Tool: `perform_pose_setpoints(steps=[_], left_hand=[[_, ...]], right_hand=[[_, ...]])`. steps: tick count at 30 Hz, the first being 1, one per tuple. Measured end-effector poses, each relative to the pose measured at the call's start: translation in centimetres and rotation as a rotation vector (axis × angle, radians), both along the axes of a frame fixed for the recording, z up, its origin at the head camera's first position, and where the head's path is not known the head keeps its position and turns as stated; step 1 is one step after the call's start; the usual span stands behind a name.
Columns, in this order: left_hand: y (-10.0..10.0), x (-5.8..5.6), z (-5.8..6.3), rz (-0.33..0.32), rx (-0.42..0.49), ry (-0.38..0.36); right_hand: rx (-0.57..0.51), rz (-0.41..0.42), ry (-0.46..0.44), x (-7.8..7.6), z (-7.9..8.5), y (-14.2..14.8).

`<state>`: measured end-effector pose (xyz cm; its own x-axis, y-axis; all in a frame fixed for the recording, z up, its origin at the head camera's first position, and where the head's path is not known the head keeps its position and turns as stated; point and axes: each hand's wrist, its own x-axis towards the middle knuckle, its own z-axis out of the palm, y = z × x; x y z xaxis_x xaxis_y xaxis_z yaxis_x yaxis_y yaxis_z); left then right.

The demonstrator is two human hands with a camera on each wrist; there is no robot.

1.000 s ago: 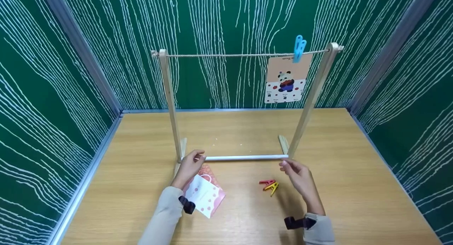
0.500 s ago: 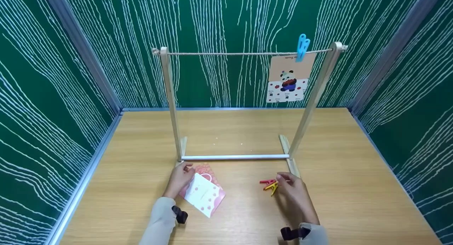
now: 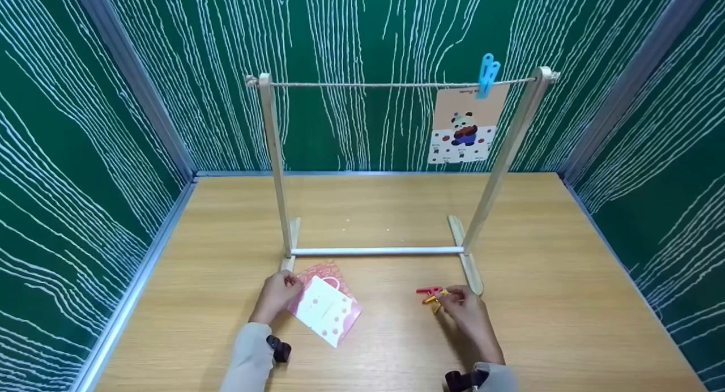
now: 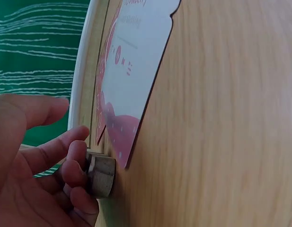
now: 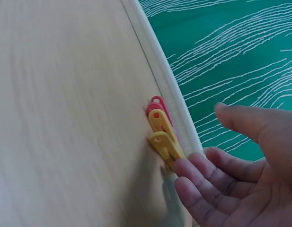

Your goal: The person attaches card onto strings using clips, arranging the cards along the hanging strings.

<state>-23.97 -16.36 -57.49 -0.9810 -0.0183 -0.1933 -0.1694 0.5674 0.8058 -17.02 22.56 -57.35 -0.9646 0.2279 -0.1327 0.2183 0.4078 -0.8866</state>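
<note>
My left hand hovers at the left edge of two overlapping cards. The upper one is a white card with pink corners and dots; beneath it a pink patterned card is partly covered. In the left wrist view the thumb stands apart from loosely bent fingers, nothing between them. My right hand is at a yellow clothespin, fingertips at its near end, touching or nearly so. The thumb stays clear of it. A red clothespin lies against the yellow one.
A wooden frame stands behind the hands, joined low by a white rod. Along its top runs a string. A blue clothespin holds a panda card there at the right. Green walls enclose the table.
Both hands have come down and back from the white rod. The left drew away leftward beside the cards, and the right reached the yellow clothespin, which now looks slightly turned.
</note>
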Motion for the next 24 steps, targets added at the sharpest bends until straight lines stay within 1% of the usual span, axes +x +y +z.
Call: perform_pose_setpoints(steps=[3,7,10,16,21,24], left_hand=[[-0.2,0.0,-0.1,-0.022,0.0,-0.018],[-0.4,0.0,-0.1,-0.048,-0.013,-0.052],[-0.5,0.0,-0.1,-0.058,-0.012,-0.07],[-0.6,0.1,-0.3,-0.084,0.013,-0.015],[-0.7,0.2,-0.3,-0.082,0.044,-0.033],[-0.7,0.2,-0.3,-0.079,0.044,-0.053]], right_hand=[[0.021,0.002,-0.013,0.0,-0.3,-0.1],[0.029,0.028,-0.069,-0.1,-0.7,-0.2],[0.039,0.039,-0.087,-0.1,-0.9,-0.3],[0.094,0.011,-0.048,-0.2,-1.3,-0.6],[0.111,0.001,-0.038,-0.3,-1.5,-0.8],[0.112,0.003,-0.041,-0.4,-1.6,-0.9]])
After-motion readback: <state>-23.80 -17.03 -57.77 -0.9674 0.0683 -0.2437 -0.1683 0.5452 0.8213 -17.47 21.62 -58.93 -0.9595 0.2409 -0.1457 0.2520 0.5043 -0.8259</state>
